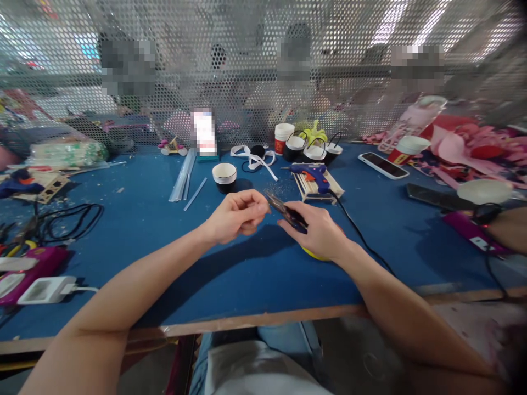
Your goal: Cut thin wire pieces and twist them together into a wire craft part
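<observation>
My right hand (315, 227) is wrapped round a pair of pliers (284, 210), whose narrow jaws point up and left. Close to the jaw tips, my left hand (239, 215) is closed in a pinch; whatever it holds is too small to make out. Behind my left hand stands a small black cup with a white band (224, 177). A blue hot glue gun (310, 174) lies on a wooden stick rack (329, 189) beyond my right hand. Something yellow (316, 253) shows partly from under that hand.
Several black-and-white cups with thin handles (295, 147) stand at the back, near white ribbon (269, 167). Clear glue sticks (183, 178) lie left. The glue gun's cord (358, 227) runs toward the front edge. A phone (383, 165) and another person's arm (508, 227) are at right.
</observation>
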The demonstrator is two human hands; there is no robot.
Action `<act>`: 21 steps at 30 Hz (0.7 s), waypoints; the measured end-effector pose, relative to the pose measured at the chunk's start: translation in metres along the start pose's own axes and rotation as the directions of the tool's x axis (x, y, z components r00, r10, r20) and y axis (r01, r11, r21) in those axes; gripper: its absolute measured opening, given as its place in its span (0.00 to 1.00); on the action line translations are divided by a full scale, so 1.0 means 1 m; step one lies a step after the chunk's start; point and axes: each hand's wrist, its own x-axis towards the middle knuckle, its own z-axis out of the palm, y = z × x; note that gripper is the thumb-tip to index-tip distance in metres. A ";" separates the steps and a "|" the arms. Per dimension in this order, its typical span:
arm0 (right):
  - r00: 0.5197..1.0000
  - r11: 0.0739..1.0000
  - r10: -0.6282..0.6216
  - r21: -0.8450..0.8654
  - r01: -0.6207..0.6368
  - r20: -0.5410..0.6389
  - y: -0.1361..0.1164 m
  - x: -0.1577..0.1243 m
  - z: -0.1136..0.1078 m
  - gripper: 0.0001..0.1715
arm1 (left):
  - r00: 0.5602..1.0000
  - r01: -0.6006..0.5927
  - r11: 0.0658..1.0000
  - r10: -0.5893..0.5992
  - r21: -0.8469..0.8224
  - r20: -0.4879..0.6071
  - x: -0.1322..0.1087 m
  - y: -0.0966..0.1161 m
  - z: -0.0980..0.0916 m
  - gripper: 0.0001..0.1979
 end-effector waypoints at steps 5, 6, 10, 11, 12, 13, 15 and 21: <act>0.991 0.994 -0.110 -0.001 0.110 0.081 0.007 0.001 -0.007 0.17 | 0.960 0.212 0.944 -0.152 -0.252 0.236 -0.004 -0.002 -0.001 0.07; 0.990 0.994 -0.106 0.002 0.107 0.092 0.007 0.002 -0.007 0.17 | 0.955 0.227 0.939 -0.163 -0.259 0.247 -0.004 -0.002 -0.001 0.06; 0.992 0.996 -0.085 -0.017 0.087 0.096 0.005 0.003 -0.006 0.19 | 0.979 0.144 0.971 -0.112 -0.191 0.167 0.000 -0.003 -0.005 0.08; 0.993 0.996 -0.078 -0.024 0.081 0.093 0.005 0.003 -0.005 0.20 | 0.987 0.103 0.983 -0.081 -0.154 0.137 0.001 -0.003 -0.006 0.08; 0.993 0.997 -0.071 -0.028 0.073 0.092 0.005 0.003 -0.005 0.21 | 0.992 0.065 0.992 -0.052 -0.112 0.114 0.002 -0.003 -0.007 0.09; 0.994 0.997 -0.062 -0.028 0.065 0.090 0.004 0.003 -0.004 0.22 | 0.995 0.035 0.997 -0.028 -0.071 0.097 0.003 -0.003 -0.007 0.09; 0.995 0.999 -0.043 -0.019 0.044 0.087 0.003 0.003 -0.004 0.22 | 0.997 0.000 1.000 0.000 0.011 0.079 0.004 -0.002 -0.007 0.10; 0.996 0.997 0.083 0.007 -0.083 0.038 -0.003 0.003 -0.001 0.19 | 0.917 -0.177 0.734 0.365 0.655 -0.161 0.003 -0.009 -0.003 0.08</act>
